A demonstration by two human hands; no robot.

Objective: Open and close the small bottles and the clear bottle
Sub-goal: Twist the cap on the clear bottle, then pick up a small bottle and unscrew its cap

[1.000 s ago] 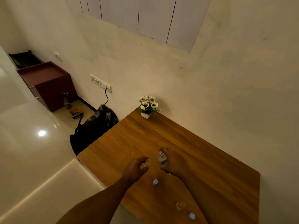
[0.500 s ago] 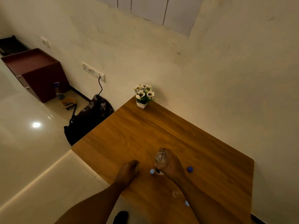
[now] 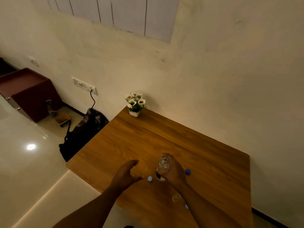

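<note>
My right hand [image 3: 173, 172] grips the clear bottle [image 3: 163, 166], which stands upright on the wooden table [image 3: 205, 162] with its neck uncapped. My left hand [image 3: 126, 174] rests on the table to the left of it, fingers spread, holding nothing. A small pale blue cap or bottle top [image 3: 149, 178] sits between the two hands. A darker blue cap [image 3: 187, 171] lies just right of my right hand. Near my right forearm stands a small clear bottle [image 3: 176, 197], with another pale cap [image 3: 186, 206] partly hidden by the arm.
A small white pot of white flowers [image 3: 135, 104] stands at the table's far corner by the wall. On the floor to the left lie a dark backpack [image 3: 83, 132], a maroon cabinet [image 3: 28, 94], a spray bottle [image 3: 51, 109] and a yellow box [image 3: 62, 120].
My left hand let go of a small item near the bottle, drew back left and spread flat. My right hand set the clear bottle upright on the table. The camera view shifted.
</note>
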